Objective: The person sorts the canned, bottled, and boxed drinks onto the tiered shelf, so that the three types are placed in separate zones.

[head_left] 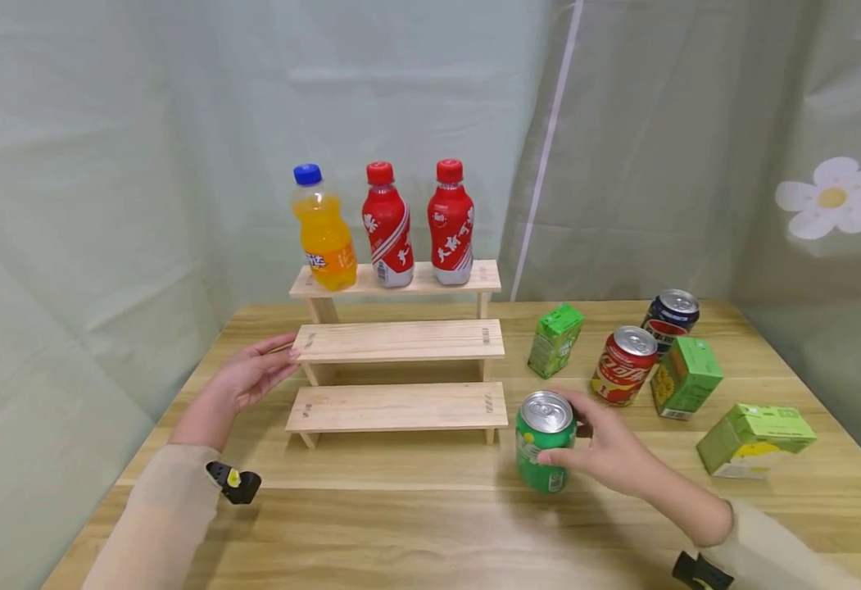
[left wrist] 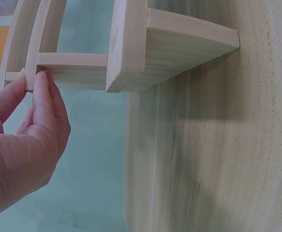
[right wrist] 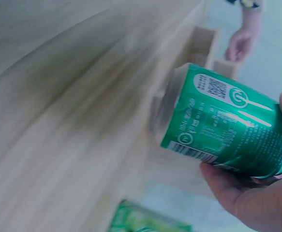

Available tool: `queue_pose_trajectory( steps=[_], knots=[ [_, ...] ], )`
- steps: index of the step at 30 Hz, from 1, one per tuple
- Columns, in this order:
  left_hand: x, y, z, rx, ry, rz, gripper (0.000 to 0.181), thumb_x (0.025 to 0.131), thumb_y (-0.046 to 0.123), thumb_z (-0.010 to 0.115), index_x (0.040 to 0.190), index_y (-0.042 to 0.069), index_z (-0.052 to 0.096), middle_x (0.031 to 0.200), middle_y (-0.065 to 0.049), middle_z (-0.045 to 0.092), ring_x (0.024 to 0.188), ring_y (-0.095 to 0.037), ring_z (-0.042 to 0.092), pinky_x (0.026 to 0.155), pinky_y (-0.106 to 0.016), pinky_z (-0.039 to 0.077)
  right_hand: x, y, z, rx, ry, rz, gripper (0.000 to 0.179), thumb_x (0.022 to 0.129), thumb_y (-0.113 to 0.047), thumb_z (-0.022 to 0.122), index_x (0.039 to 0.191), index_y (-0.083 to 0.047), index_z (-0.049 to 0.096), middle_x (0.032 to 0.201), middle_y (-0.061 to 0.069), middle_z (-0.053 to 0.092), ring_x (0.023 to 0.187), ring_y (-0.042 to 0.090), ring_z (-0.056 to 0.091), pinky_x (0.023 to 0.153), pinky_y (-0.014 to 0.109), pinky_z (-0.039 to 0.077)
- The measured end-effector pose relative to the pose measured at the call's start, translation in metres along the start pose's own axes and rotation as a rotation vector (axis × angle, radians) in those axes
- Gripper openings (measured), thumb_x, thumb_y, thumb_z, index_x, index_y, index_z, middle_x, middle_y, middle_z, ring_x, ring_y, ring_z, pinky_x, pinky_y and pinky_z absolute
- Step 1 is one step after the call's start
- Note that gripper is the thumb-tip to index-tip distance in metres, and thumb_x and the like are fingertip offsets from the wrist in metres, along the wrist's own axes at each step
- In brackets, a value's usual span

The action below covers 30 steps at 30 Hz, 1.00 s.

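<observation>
My right hand [head_left: 607,447] grips a green soda can [head_left: 546,447] just right of the lowest step of a three-tier wooden stand [head_left: 401,340]. In the right wrist view, the green can's bottom edge shows and the can looks lifted off the tabletop. At the stand's left side, my left hand [head_left: 256,373] pinches the end of the middle board [left wrist: 33,53] between thumb and fingers, as the left wrist view shows. An orange soda bottle [head_left: 324,238] with a blue cap and two red bottles [head_left: 388,229] stand upright on the top board.
Right of the stand are a small green carton [head_left: 555,340], a red can [head_left: 624,366], a dark blue can [head_left: 670,321], another green carton [head_left: 686,377] and a light green carton [head_left: 754,440] on its side. Pale curtains [head_left: 401,82] hang behind the wooden table [head_left: 401,533].
</observation>
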<state>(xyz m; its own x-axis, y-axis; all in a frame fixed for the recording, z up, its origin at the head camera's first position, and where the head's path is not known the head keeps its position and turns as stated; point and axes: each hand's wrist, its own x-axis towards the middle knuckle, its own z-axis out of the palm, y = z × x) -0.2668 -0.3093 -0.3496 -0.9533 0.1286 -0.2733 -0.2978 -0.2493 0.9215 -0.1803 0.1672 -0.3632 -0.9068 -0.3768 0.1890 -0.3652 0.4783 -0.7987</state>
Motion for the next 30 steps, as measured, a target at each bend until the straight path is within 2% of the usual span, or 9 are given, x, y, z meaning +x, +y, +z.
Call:
queue_pose_trajectory(
  steps=[4,12,18,30],
  knots=[
    [-0.001,0.002,0.000,-0.009,-0.001,-0.002,0.027,0.091,-0.001,0.060,0.089,0.025,0.070,0.089,0.002,0.068,0.080,-0.008,0.068,0.081,-0.019,0.057,-0.001,-0.017,0.002,-0.010,-0.017,0.003,0.072,0.073,-0.029,0.083,0.129,0.002,0.050,0.116,0.011,0.063,0.100,0.020,0.061,0.081,0.026,0.055],
    [-0.003,0.005,0.000,-0.018,0.001,-0.006,0.029,0.091,-0.002,0.058,0.088,0.024,0.072,0.087,0.001,0.068,0.078,-0.008,0.068,0.078,-0.018,0.058,0.007,-0.044,0.013,0.041,-0.041,-0.027,0.074,0.071,-0.030,0.084,0.131,-0.004,0.050,0.117,0.006,0.064,0.102,0.021,0.060,0.084,0.028,0.055],
    [-0.002,0.004,0.001,0.000,0.010,-0.006,0.027,0.091,0.000,0.060,0.089,0.025,0.070,0.088,0.002,0.068,0.080,-0.008,0.068,0.081,-0.019,0.057,0.024,-0.062,0.021,0.078,-0.052,-0.052,0.072,0.072,-0.028,0.084,0.132,-0.010,0.050,0.119,0.003,0.063,0.106,0.019,0.059,0.087,0.031,0.055],
    [0.002,0.000,0.000,-0.005,0.034,-0.016,0.028,0.091,-0.001,0.059,0.089,0.025,0.070,0.089,0.003,0.069,0.079,-0.008,0.069,0.081,-0.020,0.057,0.064,-0.094,0.043,0.157,-0.063,-0.162,0.069,0.073,-0.019,0.083,0.132,-0.009,0.050,0.118,0.005,0.063,0.104,0.018,0.060,0.086,0.031,0.054]
  ],
)
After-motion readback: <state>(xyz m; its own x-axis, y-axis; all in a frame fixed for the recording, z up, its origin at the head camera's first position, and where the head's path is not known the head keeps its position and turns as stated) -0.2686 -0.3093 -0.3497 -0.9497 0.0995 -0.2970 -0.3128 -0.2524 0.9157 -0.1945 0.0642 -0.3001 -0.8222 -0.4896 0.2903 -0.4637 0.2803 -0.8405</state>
